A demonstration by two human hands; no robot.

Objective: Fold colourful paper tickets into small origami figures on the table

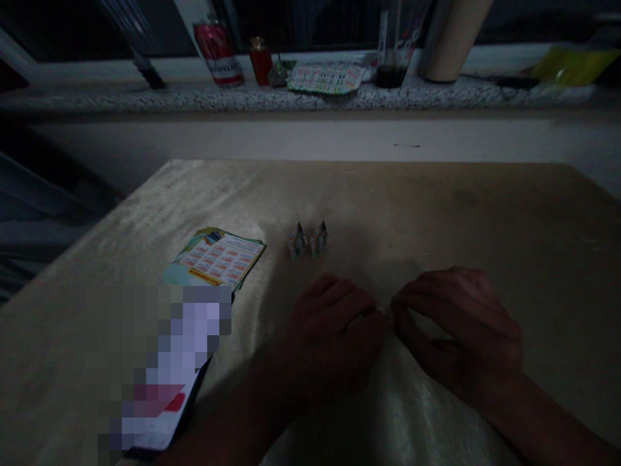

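Note:
Over the middle of the table, my left hand is closed, thumb against curled fingers. A tiny pale bit of something, perhaps paper, shows at its fingertips, too small and dark to name. Close on its right, my right hand has thumb and fingertips pinched together; whatever lies between them is hidden. Beyond the hands stand two small folded printed-paper pieces, a left folded piece and a right folded piece, side by side with pointed tops. A stack of printed cards lies to their left.
A phone with a lit, partly blurred screen lies left of my left forearm. Along the stone windowsill stand a red can, a small red bottle, a printed packet, a glass with dark liquid and a beige cylinder.

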